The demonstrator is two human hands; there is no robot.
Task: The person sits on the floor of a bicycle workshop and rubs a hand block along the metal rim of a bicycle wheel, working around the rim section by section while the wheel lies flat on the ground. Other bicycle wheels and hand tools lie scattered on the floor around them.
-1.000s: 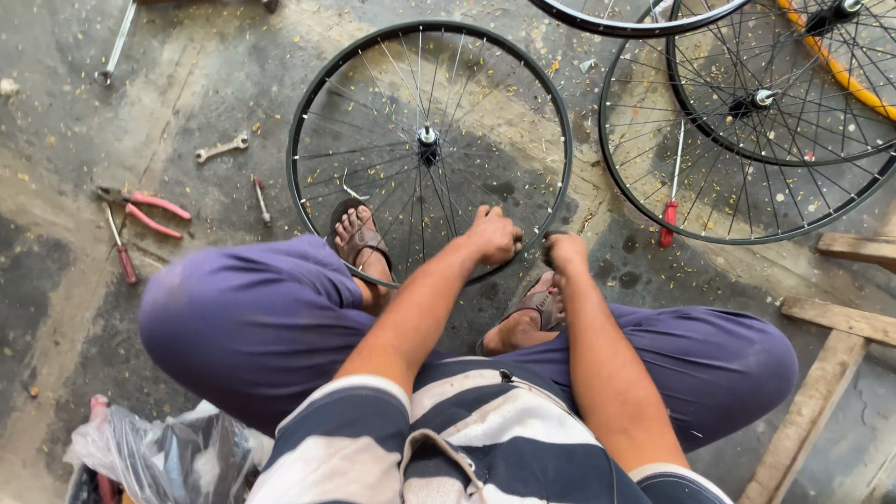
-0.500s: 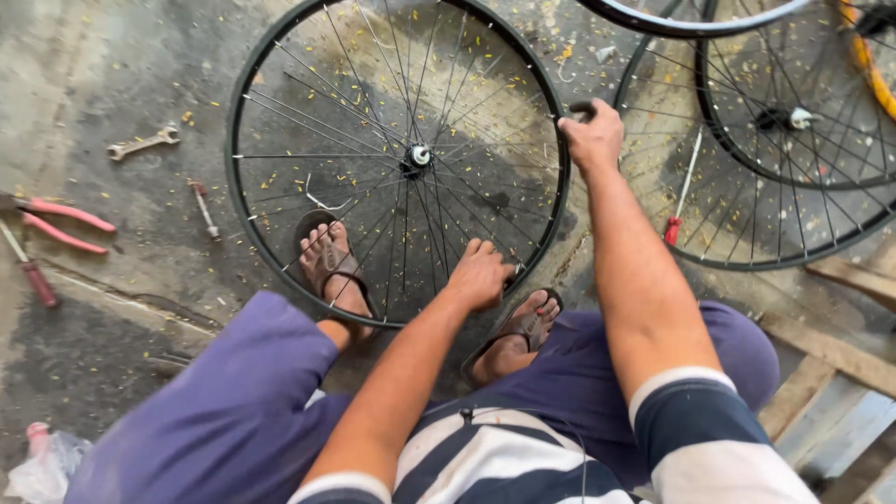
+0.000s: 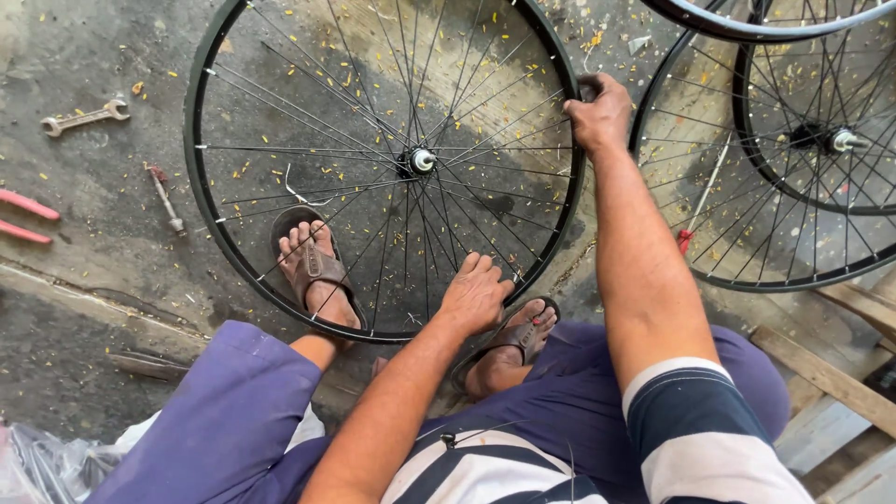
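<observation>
Spoked bicycle wheel (image 3: 280,112), black rim, upright on concrete floor (image 3: 84,224) between sandalled feet: right hand (image 3: 602,112) closed round far-right rim, left hand (image 3: 476,294) fingers curled on near rim; best turned slowly, both grips firm, spokes kept off toes.

A black bicycle wheel (image 3: 387,163) is lying flat on the stained concrete floor (image 3: 93,233), its thin rim forming a full circle with no tyre on it. Fine metal spokes are running from the rim to a small silver hub at the centre. The near edge of the rim is sitting between two sandalled feet, and yellow flecks are showing through the spokes.
</observation>
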